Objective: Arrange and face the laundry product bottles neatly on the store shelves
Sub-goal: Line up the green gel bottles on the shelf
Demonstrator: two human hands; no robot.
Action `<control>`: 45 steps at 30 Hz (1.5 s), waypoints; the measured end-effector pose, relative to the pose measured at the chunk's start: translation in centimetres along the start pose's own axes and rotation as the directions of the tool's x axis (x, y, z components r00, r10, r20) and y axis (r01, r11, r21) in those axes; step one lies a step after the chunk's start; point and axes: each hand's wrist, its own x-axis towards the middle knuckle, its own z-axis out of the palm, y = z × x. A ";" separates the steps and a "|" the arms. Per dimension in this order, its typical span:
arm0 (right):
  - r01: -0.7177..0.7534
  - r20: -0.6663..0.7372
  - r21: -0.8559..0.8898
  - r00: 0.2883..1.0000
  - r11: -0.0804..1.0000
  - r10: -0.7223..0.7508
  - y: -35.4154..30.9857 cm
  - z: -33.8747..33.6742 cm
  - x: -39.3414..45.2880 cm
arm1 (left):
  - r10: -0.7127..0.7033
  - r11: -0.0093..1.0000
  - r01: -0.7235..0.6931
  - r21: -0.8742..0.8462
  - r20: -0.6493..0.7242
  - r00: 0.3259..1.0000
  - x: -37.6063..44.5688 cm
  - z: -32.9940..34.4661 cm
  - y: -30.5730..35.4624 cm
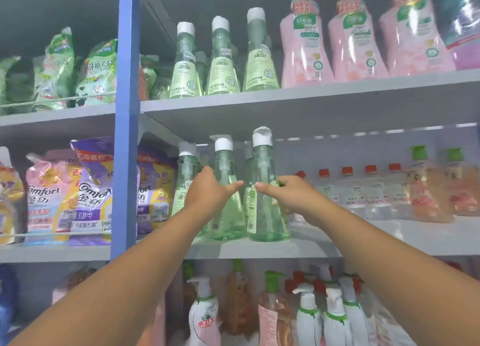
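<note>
Facing step on the middle shelf [259,249]: left hand [207,190] wraps the centre green pump bottle [226,190], right hand [291,192] grips the right-hand one [265,190], thumbs nearly meeting between them. Both labels look turned sideways, so next likely a twist to front. Count: three front-row pump bottles here, third [185,179] just left of left fingers; three capped above.

Gripping two green pump bottles on the middle shelf [259,249]: left hand [207,190] holding one bottle [226,190], right hand [288,195] holding its neighbour [265,190].
</note>
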 end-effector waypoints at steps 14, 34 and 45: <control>-0.081 0.066 -0.147 0.994 0.986 0.091 -0.3 0.0 3.9 | 0.121 0.993 -0.116 -0.034 0.285 0.951 6.6 -3.3 0.5; -0.029 -0.086 0.011 0.996 1.000 0.030 -1.3 0.6 6.6 | 0.155 0.986 -0.139 -0.092 0.203 0.967 7.3 -3.3 0.5; 0.009 -0.044 0.137 0.999 0.990 -0.003 -2.2 0.2 6.3 | 0.121 0.992 -0.114 -0.046 0.202 0.972 7.4 -2.8 0.9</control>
